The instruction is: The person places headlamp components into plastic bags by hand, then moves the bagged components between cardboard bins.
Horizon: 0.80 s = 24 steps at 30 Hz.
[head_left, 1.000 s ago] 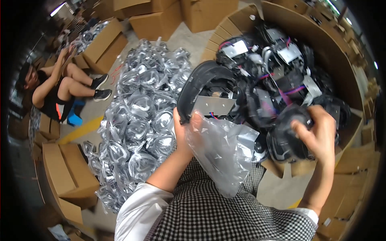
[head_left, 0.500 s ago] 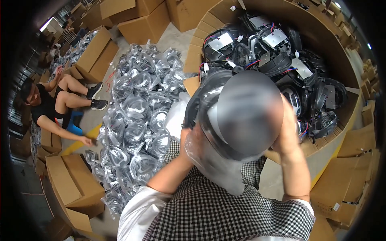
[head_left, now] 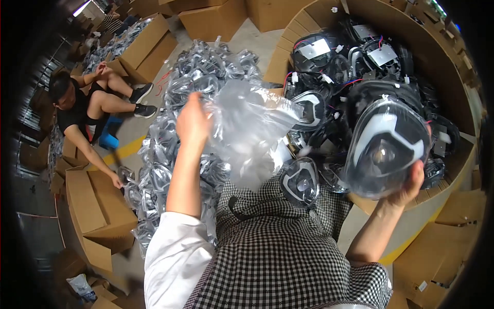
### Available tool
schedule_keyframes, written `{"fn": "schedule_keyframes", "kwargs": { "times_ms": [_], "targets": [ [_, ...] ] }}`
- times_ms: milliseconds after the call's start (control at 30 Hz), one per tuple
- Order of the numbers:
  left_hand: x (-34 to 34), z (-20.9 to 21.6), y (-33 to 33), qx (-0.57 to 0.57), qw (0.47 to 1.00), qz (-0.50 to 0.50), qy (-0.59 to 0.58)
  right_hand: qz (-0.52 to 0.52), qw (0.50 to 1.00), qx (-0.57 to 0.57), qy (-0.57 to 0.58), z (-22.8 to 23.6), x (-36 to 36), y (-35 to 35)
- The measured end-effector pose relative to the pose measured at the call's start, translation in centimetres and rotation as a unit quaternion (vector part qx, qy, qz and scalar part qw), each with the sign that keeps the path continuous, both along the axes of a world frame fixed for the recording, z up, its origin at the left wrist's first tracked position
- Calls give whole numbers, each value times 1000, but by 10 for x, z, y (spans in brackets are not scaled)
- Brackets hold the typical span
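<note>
Left grip [head_left: 193,123], nine to ten o'clock: fingers blurred, apparently closed on the edge of one clear plastic bag [head_left: 247,131], crumpled, seemingly empty, mouth not distinguishable. Right grip [head_left: 410,184], four o'clock: clamped on the lower rim of one black lamp unit [head_left: 386,149], clear lens toward me, white trim inside, held at three o'clock in front of the open carton [head_left: 443,64]. Bag and unit: well apart. Carton, two o'clock: loose unbagged units with wires. Pile of bagged units [head_left: 154,175], nine to eleven o'clock, beyond my left arm. One further loose unit [head_left: 301,181], four o'clock, near my apron [head_left: 288,244]. Step in hand, by my judgement: pairing unit with bag. Next move calls for a spread bag mouth, the unit lined up with it, and no snagging.
</note>
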<state>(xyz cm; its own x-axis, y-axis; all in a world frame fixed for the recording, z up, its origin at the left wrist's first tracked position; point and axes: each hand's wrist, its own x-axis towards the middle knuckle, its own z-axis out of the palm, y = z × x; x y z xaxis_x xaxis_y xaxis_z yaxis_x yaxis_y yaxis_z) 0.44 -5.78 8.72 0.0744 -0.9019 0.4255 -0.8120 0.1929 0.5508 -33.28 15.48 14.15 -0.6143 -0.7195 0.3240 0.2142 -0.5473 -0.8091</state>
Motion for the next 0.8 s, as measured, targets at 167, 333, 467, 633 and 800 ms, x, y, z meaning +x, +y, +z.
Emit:
{"fn": "schedule_keyframes", "kwargs": {
  "times_ms": [167,333,467,633,800],
  "targets": [
    [-52,22,-8,161,954,-139,-213,471,833,63,285,20,100,-42],
    [-35,64,-11,317,865,-361,-144,575,765,288,-25,-86,132,-75],
    [0,69,42,246,907,-204,-276,244,907,265,-219,-95,114,-82],
    [42,5,102,175,906,-318,-217,115,920,297,227,-102,84,-84],
    [52,22,116,226,778,-158,564,116,485,151,853,-9,70,-45]
  ]
}}
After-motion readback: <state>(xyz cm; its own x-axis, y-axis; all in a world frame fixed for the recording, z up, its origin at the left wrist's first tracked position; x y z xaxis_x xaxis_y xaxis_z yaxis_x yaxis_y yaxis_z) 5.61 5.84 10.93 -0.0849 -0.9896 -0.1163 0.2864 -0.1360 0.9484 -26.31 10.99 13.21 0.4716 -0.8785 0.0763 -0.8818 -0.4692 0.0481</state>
